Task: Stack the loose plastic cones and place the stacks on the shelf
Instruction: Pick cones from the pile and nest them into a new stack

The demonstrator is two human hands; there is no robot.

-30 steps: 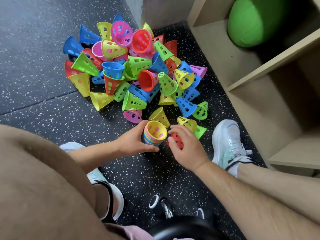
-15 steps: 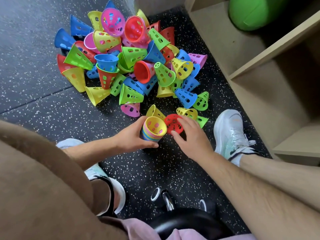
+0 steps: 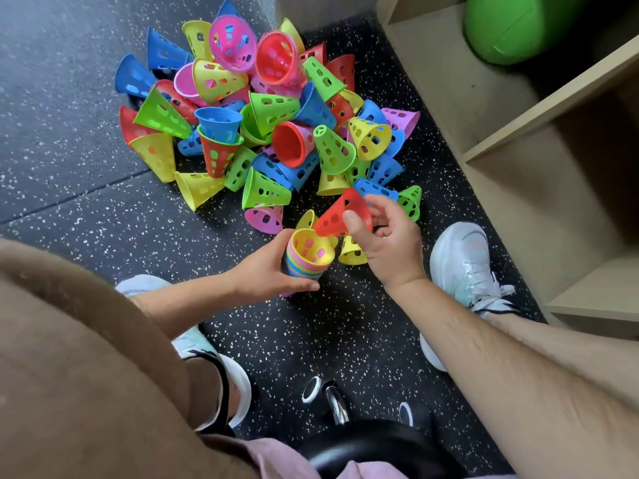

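Observation:
A heap of loose perforated plastic cones (image 3: 266, 119) in red, blue, green, yellow and pink lies on the speckled floor. My left hand (image 3: 266, 271) grips a stack of nested cones (image 3: 309, 259), mouth up, with a yellow one on top. My right hand (image 3: 383, 240) holds a single red cone (image 3: 337, 214) tilted just above the stack's mouth, its narrow tip pointing up and away. A yellow cone (image 3: 351, 254) lies partly hidden under my right hand.
A wooden shelf unit (image 3: 539, 188) stands at the right, a green ball (image 3: 511, 25) in its upper compartment. My two shoes (image 3: 463, 267) (image 3: 207, 344) flank the work spot. A black stool on castors (image 3: 366, 440) is below me.
My right hand picked the red cone off the floor, lifted it and turned it over above the stack. The left hand kept its hold on the stack.

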